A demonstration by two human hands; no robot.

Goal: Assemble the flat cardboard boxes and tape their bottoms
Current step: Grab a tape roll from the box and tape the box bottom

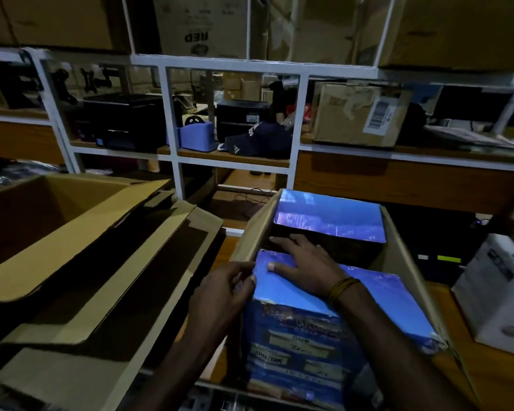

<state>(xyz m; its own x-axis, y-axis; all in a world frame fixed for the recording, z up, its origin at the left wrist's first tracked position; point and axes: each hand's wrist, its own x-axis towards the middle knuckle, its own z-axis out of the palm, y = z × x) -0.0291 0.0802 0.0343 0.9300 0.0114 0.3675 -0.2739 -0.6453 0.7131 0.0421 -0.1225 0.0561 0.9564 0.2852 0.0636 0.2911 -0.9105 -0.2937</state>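
Observation:
A blue printed cardboard box stands in front of me, its near flap folded across the top. The far flap lies folded over beyond a dark gap. Brown side flaps stand up left and right. My right hand lies flat on the near blue flap, fingers spread and pointing left. My left hand grips the flap's left corner between thumb and curled fingers. To the left lies a stack of brown cardboard boxes, partly opened.
A white metal shelf frame runs across the back with cartons, black devices, a blue tape dispenser and a dark cap. A white box sits at the right on the wooden table.

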